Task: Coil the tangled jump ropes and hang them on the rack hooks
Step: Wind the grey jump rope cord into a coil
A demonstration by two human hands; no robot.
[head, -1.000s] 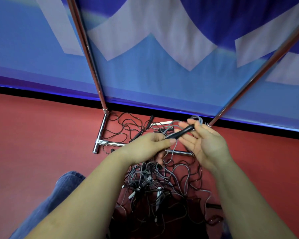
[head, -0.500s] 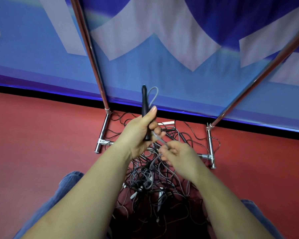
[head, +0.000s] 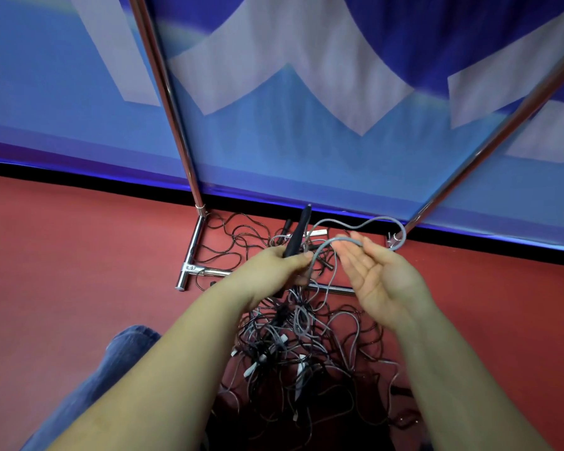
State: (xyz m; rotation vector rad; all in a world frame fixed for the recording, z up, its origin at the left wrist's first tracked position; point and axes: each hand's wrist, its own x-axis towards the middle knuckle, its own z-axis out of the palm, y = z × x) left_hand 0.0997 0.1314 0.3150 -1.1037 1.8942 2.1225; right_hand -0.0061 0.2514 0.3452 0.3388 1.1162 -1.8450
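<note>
Red floor [head: 62, 271] ran up to a blue-and-white banner [head: 306, 92], with the chrome rack [head: 189, 255] standing before it. Just in front of the rack's base lay the tangled jump ropes [head: 306, 353] (black and grey). Above that heap, the left hand [head: 274, 268] gripped a black handle [head: 297, 236]; the right hand [head: 381, 278] lay open, palm up, its straight fingers [head: 349, 255] under the grey cord [head: 365, 222].
</note>
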